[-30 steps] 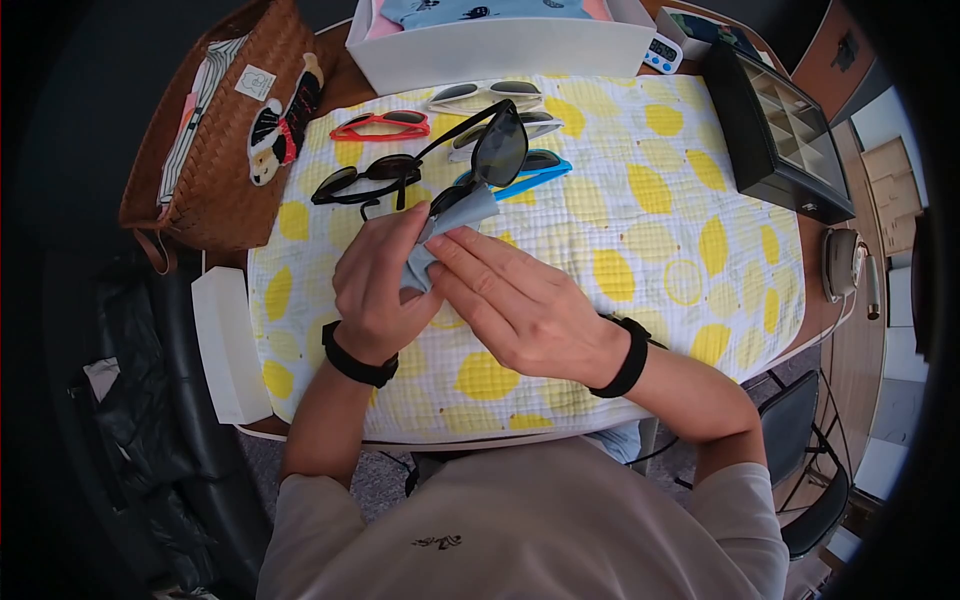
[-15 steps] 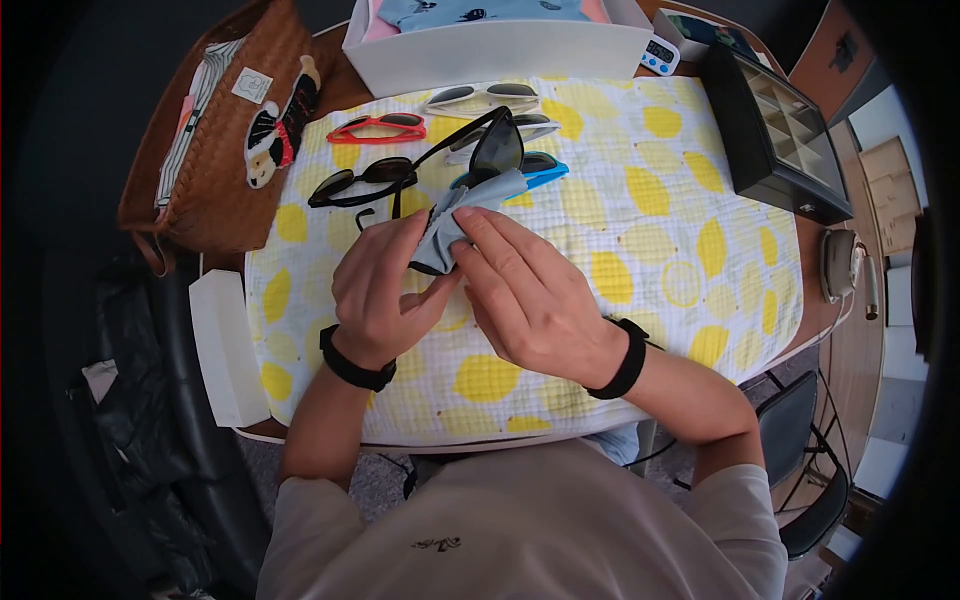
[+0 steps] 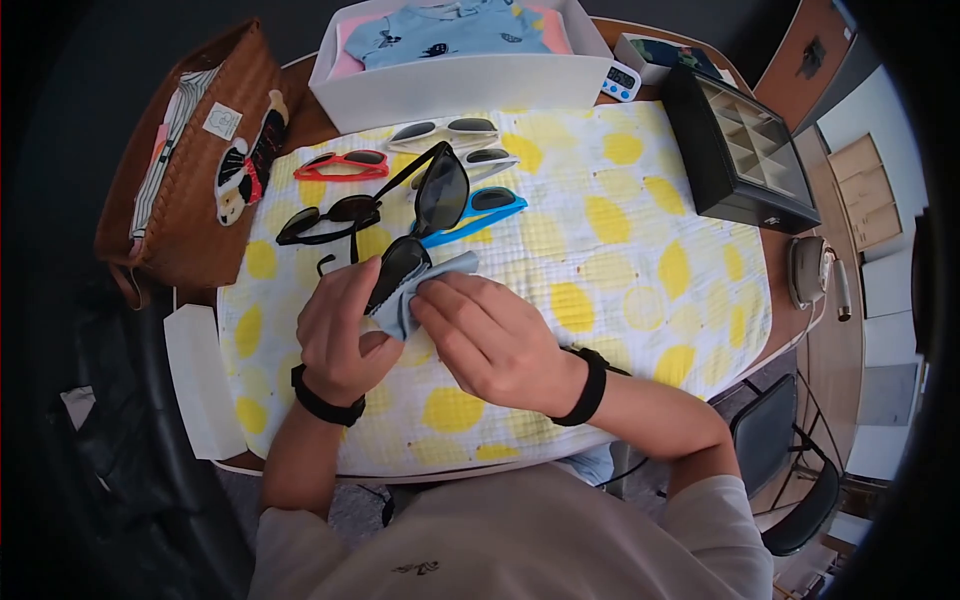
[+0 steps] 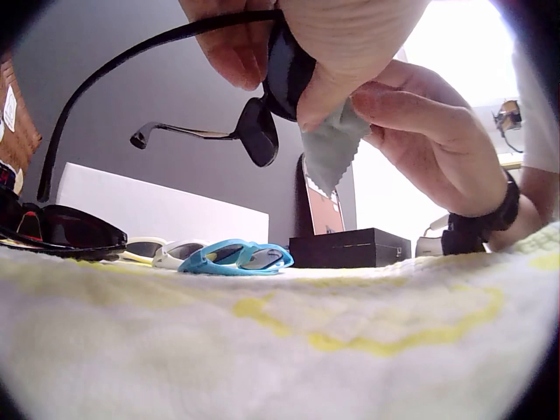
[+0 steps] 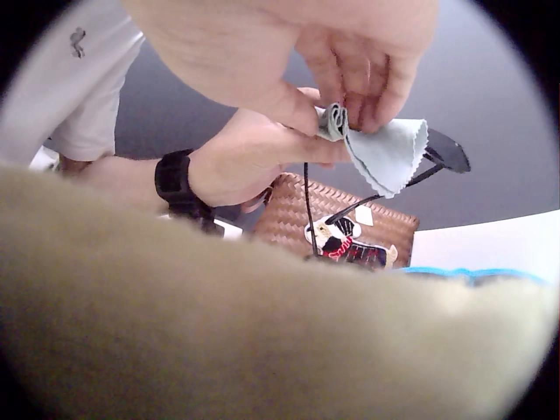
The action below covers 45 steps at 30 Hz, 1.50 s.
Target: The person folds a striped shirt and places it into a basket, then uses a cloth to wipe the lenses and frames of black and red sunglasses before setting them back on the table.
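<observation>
Black sunglasses (image 3: 443, 195) are held up over the lemon-print cloth, gripped at their near end by the left hand (image 3: 340, 330). In the left wrist view, a long temple of the sunglasses (image 4: 131, 66) arcs out to the left. The right hand (image 3: 490, 335) pinches a grey-blue cleaning cloth (image 3: 398, 310) with a zigzag edge, bunched beside the near lens. From the right wrist, the cleaning cloth (image 5: 389, 153) is seen rolled between thumb and fingers, with one corner hanging. Behind them lie another black pair (image 3: 330, 218) and a blue pair of sunglasses (image 3: 480, 215).
Red sunglasses (image 3: 340, 167) and two white pairs lie farther back on the lemon-print cloth (image 3: 640, 300). Around it stand a white box (image 3: 460, 88) with folded clothes, a woven basket (image 3: 190, 200), a black compartment case (image 3: 740, 160), a timer (image 3: 620, 82) and a white box (image 3: 203, 385).
The cleaning cloth, earlier wrapped over the near lens, has drawn back toward the right hand, so that more of this lens shows. The head view has shifted, moving the scene down and left.
</observation>
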Motion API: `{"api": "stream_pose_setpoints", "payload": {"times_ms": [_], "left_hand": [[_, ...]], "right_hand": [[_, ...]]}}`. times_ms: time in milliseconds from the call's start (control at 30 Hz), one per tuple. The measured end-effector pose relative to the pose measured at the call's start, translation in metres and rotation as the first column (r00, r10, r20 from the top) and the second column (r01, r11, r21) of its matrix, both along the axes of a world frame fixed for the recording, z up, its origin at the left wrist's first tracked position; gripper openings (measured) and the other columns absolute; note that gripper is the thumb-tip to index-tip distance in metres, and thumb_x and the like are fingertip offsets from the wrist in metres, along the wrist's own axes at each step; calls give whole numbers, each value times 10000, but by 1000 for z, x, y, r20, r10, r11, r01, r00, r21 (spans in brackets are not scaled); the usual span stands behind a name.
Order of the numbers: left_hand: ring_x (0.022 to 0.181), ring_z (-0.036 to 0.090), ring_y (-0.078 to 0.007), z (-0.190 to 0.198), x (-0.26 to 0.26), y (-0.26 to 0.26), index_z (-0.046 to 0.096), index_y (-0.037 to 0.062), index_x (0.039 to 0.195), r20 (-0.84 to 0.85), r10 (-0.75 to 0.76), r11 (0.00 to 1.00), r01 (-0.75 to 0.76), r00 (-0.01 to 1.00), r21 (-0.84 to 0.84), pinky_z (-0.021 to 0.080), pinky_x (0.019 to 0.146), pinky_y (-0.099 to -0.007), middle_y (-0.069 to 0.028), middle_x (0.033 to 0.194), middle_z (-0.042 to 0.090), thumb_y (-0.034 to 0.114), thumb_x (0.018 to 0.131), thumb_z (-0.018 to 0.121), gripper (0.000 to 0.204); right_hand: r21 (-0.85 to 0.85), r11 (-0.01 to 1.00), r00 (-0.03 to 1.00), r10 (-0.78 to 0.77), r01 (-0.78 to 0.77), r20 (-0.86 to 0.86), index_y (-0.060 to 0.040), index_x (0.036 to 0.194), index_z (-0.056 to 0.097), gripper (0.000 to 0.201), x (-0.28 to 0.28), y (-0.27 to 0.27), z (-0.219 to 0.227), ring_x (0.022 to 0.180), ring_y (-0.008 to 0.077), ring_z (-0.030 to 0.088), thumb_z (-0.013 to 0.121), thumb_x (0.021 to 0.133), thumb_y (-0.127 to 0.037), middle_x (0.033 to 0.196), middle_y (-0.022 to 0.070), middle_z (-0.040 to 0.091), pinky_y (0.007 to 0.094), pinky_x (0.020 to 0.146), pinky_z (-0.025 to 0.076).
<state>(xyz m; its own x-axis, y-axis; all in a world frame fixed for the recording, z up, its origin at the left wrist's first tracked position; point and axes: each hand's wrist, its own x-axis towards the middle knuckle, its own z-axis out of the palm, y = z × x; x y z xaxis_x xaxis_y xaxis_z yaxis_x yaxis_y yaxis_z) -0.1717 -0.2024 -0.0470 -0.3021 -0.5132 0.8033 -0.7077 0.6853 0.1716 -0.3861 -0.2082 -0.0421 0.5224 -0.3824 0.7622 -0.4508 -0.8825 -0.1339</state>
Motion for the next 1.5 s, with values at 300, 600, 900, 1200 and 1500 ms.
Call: {"api": "stream_pose_setpoints", "payload": {"times_ms": [300, 600, 900, 1200, 1500], "left_hand": [[909, 737, -407, 4, -1, 2, 643, -93, 1256, -2, -9, 1000, 9, 1000, 30, 616, 803, -451, -232, 1068, 733, -51, 760, 803, 523], [873, 736, -411, 8, -4, 2, 631, -125, 1232, 27, -22, 1000, 21, 999, 22, 624, 767, -472, -240, 1020, 723, 5, 848, 754, 423], [873, 729, -422, 0, -1, 4, 629, -106, 1242, 17, -24, 999, 24, 1000, 28, 618, 763, -471, -238, 1035, 717, -49, 784, 779, 485], [851, 723, -423, 1, -4, 2, 630, -87, 1234, 4, 49, 999, -49, 999, 3, 614, 751, -470, -229, 1022, 717, -33, 742, 829, 534], [826, 730, -403, 3, -8, 1, 621, -85, 1238, -18, 35, 999, -36, 999, -29, 612, 724, -451, -223, 996, 725, -14, 709, 898, 601]], "right_hand": [[-14, 994, 994, 112, -112, 2, 60, 1096, 696, 384, 0, 2, 2, 1086, 287, 664, 694, 738, -80, 1109, 140, 671, 360, 857, 568], [8, 992, 990, 126, -127, 67, 51, 1129, 714, 404, 6, 7, 4, 1117, 269, 669, 700, 738, -51, 1175, 127, 683, 357, 898, 586], [-14, 995, 994, 97, -96, 45, 65, 1110, 692, 369, 6, 4, -3, 1309, 357, 569, 654, 793, -120, 1335, 189, 617, 457, 1073, 497], [57, 998, 1000, 1, 1, -31, 69, 1284, 645, 492, 5, 9, 3, 1397, 406, 524, 640, 835, -132, 1474, 243, 554, 477, 1100, 490], [103, 993, 998, -59, 61, -22, 112, 1335, 578, 535, -1, 4, 3, 1304, 442, 567, 622, 856, -121, 1425, 340, 540, 509, 1069, 499]]}}
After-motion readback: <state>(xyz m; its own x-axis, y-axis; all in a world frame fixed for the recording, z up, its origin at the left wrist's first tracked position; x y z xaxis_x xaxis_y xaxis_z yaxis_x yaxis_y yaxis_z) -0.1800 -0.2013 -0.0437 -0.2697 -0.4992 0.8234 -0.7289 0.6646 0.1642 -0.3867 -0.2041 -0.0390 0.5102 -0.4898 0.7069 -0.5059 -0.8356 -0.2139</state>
